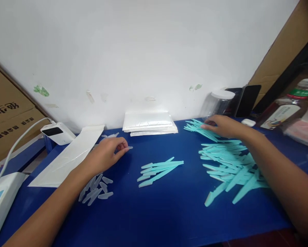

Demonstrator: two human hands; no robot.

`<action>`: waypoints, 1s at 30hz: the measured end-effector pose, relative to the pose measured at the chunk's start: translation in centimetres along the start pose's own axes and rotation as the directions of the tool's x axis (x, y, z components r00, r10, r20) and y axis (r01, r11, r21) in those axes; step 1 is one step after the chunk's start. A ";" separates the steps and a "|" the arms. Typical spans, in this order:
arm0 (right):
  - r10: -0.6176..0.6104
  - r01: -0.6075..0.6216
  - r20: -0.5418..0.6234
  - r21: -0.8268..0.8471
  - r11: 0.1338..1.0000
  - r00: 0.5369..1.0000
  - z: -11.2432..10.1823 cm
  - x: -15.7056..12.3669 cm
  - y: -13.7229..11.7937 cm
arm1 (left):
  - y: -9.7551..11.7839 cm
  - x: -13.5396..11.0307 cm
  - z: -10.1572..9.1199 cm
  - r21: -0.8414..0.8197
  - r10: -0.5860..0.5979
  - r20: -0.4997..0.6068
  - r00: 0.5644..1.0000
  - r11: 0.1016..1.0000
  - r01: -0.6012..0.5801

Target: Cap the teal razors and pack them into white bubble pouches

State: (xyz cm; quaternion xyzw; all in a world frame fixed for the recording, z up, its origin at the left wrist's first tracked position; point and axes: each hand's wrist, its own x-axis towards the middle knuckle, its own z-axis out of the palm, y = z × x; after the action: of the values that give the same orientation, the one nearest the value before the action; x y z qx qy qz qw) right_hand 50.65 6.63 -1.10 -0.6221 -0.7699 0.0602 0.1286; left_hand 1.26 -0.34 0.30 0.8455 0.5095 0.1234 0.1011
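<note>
My left hand (109,151) is closed in a pinch on a small clear plastic blade cap (130,147), held just above the table. Below my left wrist lies a loose heap of similar clear caps (93,192), partly covered by the forearm; a few more caps (112,135) lie behind the hand. On the right, my right hand (220,126) has its thumb and fingertips pinched on a teal eyebrow razor at the far end of a big pile of teal eyebrow razors (226,156). Several capped eyebrow razors (159,169) form a small group between the hands.
A stack of white packets (150,121) lies against the wall, with a long white bag (71,159) at left. A white device (58,133) with a cable and a power strip (4,195) sit farther left. A clear jar (218,103), phone (248,101) and bottle (285,106) stand at right.
</note>
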 end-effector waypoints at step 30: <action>-0.433 0.411 -0.104 0.568 0.713 0.895 1.5 -5.3 -14.1 | 4.9 -0.6 1.9 -0.599 -0.106 -0.050 0.993 0.799 0.055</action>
State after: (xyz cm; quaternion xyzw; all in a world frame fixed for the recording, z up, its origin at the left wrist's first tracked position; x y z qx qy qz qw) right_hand 37.96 -1.53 0.43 -0.3603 -0.8384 0.2703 0.3069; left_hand 5.72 -3.19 -0.06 0.7428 0.4841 0.3068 0.3460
